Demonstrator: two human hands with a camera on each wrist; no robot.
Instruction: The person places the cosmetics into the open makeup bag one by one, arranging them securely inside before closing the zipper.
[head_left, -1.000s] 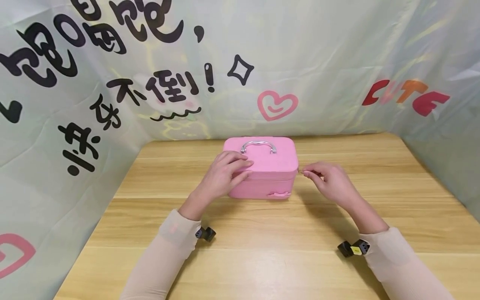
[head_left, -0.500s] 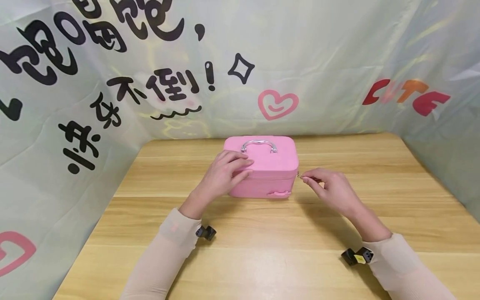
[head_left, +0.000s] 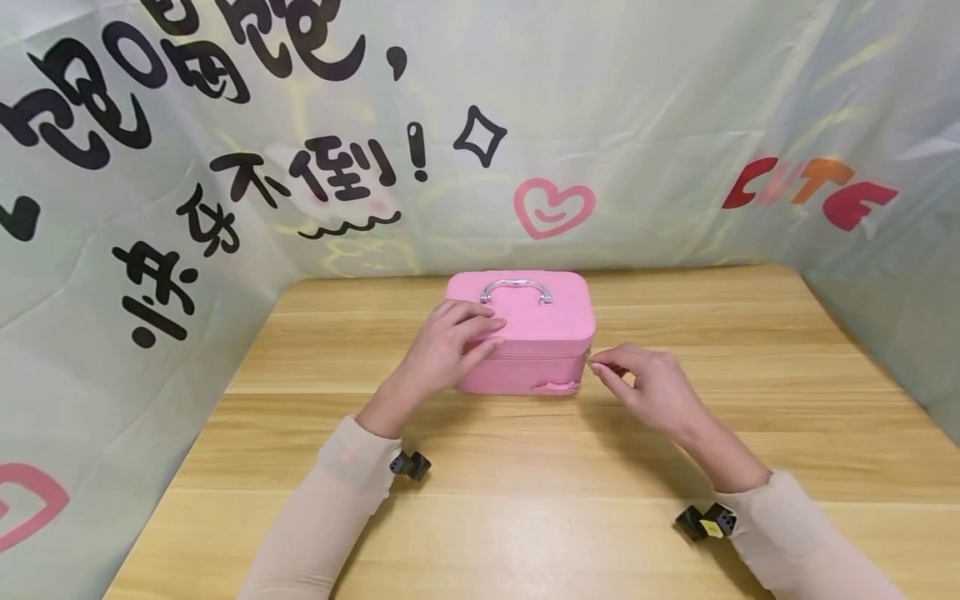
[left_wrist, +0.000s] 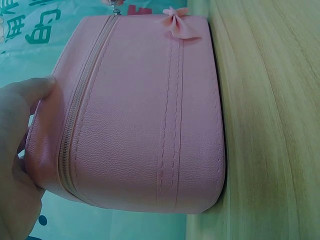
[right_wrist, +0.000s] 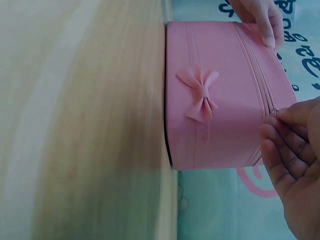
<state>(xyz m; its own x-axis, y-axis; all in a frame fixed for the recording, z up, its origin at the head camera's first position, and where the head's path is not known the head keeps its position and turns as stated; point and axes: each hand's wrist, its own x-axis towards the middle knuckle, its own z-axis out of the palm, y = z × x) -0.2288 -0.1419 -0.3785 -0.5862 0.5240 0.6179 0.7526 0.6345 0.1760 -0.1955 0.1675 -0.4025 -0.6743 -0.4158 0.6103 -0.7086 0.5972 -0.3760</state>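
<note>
A pink vanity case with a silver top handle stands on the table, its lid down. A zipper runs round below the lid, and a pink bow decorates the front near the right end. My left hand rests on the lid's front left part, fingers on the top and thumb at the front edge. At the front right corner, my right hand pinches the small metal zipper pull between thumb and index finger. Its other fingers are loosely curled in the right wrist view.
The wooden table ends behind the case at a pale fabric backdrop printed with lettering and hearts. Fabric also hangs along the left and right sides. Each wrist carries a small black camera.
My right hand has drawn the zipper pull forward along the case's right side to the front right corner. The left hand has stayed on the lid, and the case has hardly shifted.
</note>
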